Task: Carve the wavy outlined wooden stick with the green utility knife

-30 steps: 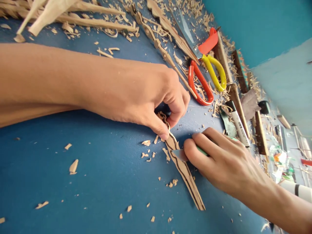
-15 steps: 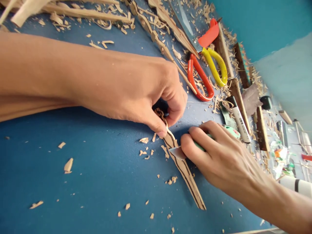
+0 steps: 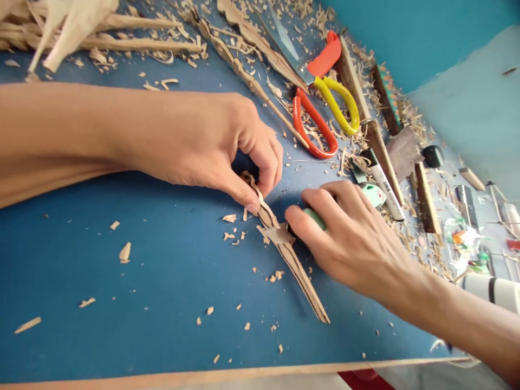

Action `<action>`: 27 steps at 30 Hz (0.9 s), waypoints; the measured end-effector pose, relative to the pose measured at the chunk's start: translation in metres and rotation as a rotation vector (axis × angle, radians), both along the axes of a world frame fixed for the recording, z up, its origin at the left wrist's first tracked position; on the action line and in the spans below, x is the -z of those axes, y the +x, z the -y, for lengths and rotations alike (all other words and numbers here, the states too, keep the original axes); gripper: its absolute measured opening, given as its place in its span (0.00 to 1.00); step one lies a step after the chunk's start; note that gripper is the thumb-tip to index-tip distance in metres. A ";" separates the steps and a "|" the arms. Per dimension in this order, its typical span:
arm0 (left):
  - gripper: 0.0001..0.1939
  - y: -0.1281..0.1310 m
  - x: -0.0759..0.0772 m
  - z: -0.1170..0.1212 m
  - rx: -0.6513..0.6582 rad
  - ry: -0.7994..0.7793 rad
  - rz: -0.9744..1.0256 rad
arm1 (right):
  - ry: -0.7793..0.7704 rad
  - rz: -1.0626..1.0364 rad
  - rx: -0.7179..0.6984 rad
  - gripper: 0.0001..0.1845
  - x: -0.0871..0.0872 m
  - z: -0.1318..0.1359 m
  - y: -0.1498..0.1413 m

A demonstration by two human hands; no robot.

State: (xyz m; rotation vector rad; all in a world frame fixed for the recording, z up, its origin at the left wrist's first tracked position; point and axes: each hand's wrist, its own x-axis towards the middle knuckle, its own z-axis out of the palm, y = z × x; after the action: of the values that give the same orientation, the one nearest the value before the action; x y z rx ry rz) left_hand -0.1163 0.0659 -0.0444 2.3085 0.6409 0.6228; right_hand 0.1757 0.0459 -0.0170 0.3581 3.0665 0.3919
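The left hand pinches a line-marked wooden strip over a blue desk, its free end pointing to five o'clock, as the right hand, grip wrapped around a green-handled knife, holds the blade across it; scissors lie at the strip's one o'clock.

My left hand: bare, smooth-backed, skin creased at my finger joints
My left thumbnail: short, rounded
My left forearm: bare, smooth, as far as I see it
My right hand: bare, slim-fingered, knuckles rounded
My right forearm: bare, slender, smooth
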 end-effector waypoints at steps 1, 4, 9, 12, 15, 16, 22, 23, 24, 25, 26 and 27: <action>0.05 -0.001 0.000 0.000 -0.004 -0.008 -0.003 | -0.034 -0.019 -0.046 0.14 0.001 -0.006 0.003; 0.06 -0.003 0.001 0.000 -0.016 -0.023 -0.007 | -0.143 -0.050 -0.126 0.09 0.001 -0.019 0.007; 0.09 -0.003 0.000 -0.002 -0.004 -0.028 -0.021 | -0.277 -0.070 -0.125 0.25 -0.003 -0.023 0.000; 0.07 -0.003 -0.001 -0.001 -0.010 -0.023 -0.007 | -0.293 -0.060 -0.142 0.26 -0.004 -0.021 -0.005; 0.07 -0.003 -0.001 -0.001 -0.014 -0.028 -0.003 | -0.298 -0.046 -0.137 0.26 -0.004 -0.020 -0.007; 0.07 -0.002 -0.001 -0.001 -0.016 -0.030 -0.001 | -0.306 -0.042 -0.128 0.25 -0.005 -0.019 -0.007; 0.10 0.000 0.001 -0.001 -0.011 -0.030 0.007 | -0.364 -0.035 -0.104 0.25 -0.005 -0.019 -0.008; 0.10 0.000 0.001 -0.001 -0.007 -0.030 0.008 | -0.370 -0.038 -0.108 0.25 -0.005 -0.019 -0.008; 0.10 0.000 0.002 -0.001 -0.008 -0.029 0.009 | -0.374 -0.042 -0.113 0.25 -0.005 -0.019 -0.008; 0.10 0.000 0.003 -0.001 -0.011 -0.028 0.010 | -0.376 -0.045 -0.114 0.25 -0.004 -0.019 -0.008; 0.10 0.000 0.003 -0.001 -0.016 -0.027 0.013 | -0.378 -0.046 -0.116 0.24 -0.004 -0.019 -0.008; 0.10 0.000 0.003 -0.001 -0.021 -0.025 0.017 | -0.381 -0.045 -0.115 0.24 -0.004 -0.020 -0.008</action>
State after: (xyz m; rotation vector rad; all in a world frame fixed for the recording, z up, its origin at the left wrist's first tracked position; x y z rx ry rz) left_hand -0.1167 0.0665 -0.0478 2.2730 0.6626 0.6404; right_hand 0.1677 0.0654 -0.0133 0.1768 3.1160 -0.2033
